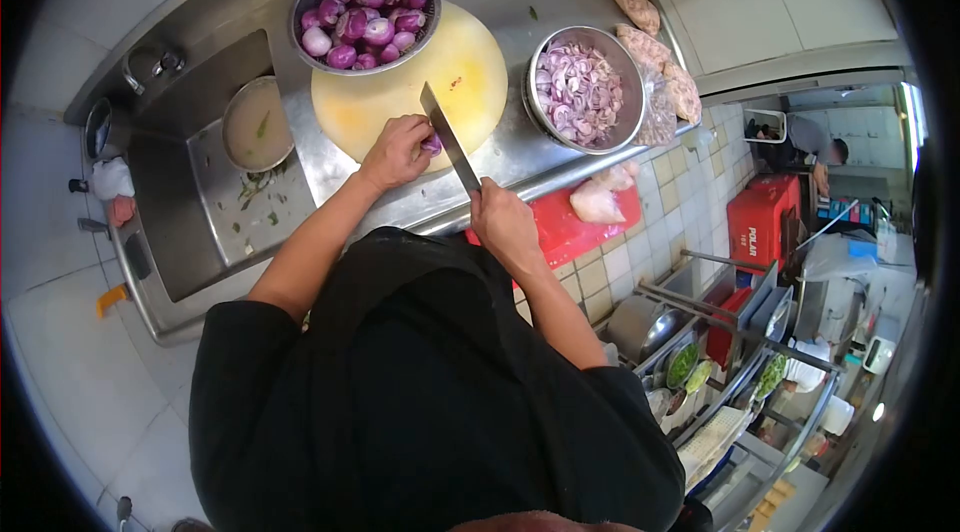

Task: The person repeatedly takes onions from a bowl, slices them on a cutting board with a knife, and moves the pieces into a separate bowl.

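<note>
My left hand (pixel 398 152) is closed around a red onion (pixel 432 144) on the round yellowish cutting board (pixel 400 104); only a purple part of the onion shows past my fingers. In my right hand (pixel 503 222) is the handle of a kitchen knife (pixel 451 137). Its broad blade points away from me and lies right beside the onion and my left fingertips. A colander of peeled red onions (pixel 365 17) rests over the board's far edge. To the right stands a metal pot (pixel 635 112) holding sliced onion (pixel 578 92).
Left is a metal sink (pixel 180 222) with a bowl of cloudy liquid (pixel 258 124). Bags of pale food (pixel 648 50) line the counter's right end. Below the counter edge, raw chicken (pixel 600 197) sits on a red board (pixel 560 232). Another person (pixel 815 137) is in the background.
</note>
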Available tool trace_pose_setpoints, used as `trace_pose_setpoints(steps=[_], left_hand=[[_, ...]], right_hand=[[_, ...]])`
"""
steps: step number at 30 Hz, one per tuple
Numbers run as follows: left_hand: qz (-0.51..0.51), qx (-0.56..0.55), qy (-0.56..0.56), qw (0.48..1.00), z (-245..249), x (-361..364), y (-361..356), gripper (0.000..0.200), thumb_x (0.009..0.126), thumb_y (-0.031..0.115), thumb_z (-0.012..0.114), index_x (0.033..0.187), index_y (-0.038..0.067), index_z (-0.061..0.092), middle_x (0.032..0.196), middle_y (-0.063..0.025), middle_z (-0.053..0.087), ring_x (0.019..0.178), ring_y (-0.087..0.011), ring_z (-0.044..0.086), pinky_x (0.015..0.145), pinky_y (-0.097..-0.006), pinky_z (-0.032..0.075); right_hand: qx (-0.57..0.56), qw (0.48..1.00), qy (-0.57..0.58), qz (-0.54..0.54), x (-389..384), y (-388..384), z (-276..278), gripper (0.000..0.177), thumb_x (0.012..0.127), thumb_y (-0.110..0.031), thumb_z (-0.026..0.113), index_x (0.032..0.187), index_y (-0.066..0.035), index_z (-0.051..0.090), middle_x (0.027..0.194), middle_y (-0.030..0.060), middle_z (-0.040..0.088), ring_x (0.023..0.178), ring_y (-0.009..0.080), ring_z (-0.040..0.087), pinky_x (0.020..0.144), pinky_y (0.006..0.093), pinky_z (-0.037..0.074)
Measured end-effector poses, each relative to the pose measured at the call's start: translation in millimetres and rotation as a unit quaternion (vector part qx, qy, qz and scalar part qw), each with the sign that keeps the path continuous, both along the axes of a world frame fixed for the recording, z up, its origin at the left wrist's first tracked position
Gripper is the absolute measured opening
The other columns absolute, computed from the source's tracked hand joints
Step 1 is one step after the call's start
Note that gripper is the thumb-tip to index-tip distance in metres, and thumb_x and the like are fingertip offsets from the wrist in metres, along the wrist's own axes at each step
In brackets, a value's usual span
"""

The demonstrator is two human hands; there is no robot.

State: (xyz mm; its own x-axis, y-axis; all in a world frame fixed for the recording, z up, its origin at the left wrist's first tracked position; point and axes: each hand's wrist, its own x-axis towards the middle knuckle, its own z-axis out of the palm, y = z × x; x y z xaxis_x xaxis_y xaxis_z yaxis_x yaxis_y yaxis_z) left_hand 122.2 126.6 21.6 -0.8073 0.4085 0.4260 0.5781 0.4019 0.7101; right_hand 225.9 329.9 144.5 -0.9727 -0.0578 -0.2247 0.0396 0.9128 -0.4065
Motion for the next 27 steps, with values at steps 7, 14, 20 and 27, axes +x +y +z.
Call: trace_pose_setpoints(steps=[7, 14, 20, 27], left_hand=[[0.011, -0.005, 0.015, 1.000, 1, 0, 0, 0.026, 0.075, 0.008, 0.072, 0.100, 0.005, 0.064, 0.103, -0.0130, 0.064, 0.098, -0.0351, 0.062, 0.089, -0.0437, 0.046], [0.025, -0.013, -0.003, 1.000, 4, 5, 1, 0.026, 0.076, 0.008, 0.072, 0.100, 0.006, 0.064, 0.103, -0.0112, 0.064, 0.098, -0.0342, 0.062, 0.091, -0.0441, 0.045], [0.006, -0.185, 0.001, 0.983, 29, -6, -2, 0.030, 0.082, 0.019, 0.074, 0.108, 0.008, 0.067, 0.097, -0.0104, 0.069, 0.099, -0.0312, 0.065, 0.090, -0.0442, 0.046], [0.217, -0.160, -0.273, 0.923, 33, -1, 16, 0.038, 0.089, 0.029, 0.074, 0.121, 0.008, 0.071, 0.082, -0.0121, 0.072, 0.086, -0.0389, 0.072, 0.084, -0.0471, 0.055]], right_hand=[[0.001, 1.000, -0.018, 0.009, -12, -2, -8, 0.024, 0.101, -0.020, 0.056, 0.095, 0.001, 0.063, 0.080, 0.0299, 0.071, 0.079, 0.0507, 0.071, 0.076, 0.0604, 0.057], [-0.027, 0.998, -0.062, 0.001, -22, 8, -41, 0.030, 0.102, -0.026, 0.057, 0.100, 0.002, 0.066, 0.089, 0.0302, 0.072, 0.089, 0.0500, 0.071, 0.084, 0.0598, 0.055], [-0.027, 0.995, -0.090, -0.042, -29, 25, -39, 0.034, 0.102, -0.030, 0.058, 0.105, 0.002, 0.067, 0.099, 0.0323, 0.072, 0.099, 0.0508, 0.069, 0.090, 0.0600, 0.053], [-0.051, 0.993, -0.096, -0.048, -24, 9, -33, 0.032, 0.102, -0.028, 0.057, 0.105, 0.002, 0.066, 0.098, 0.0324, 0.072, 0.098, 0.0510, 0.069, 0.089, 0.0600, 0.053]])
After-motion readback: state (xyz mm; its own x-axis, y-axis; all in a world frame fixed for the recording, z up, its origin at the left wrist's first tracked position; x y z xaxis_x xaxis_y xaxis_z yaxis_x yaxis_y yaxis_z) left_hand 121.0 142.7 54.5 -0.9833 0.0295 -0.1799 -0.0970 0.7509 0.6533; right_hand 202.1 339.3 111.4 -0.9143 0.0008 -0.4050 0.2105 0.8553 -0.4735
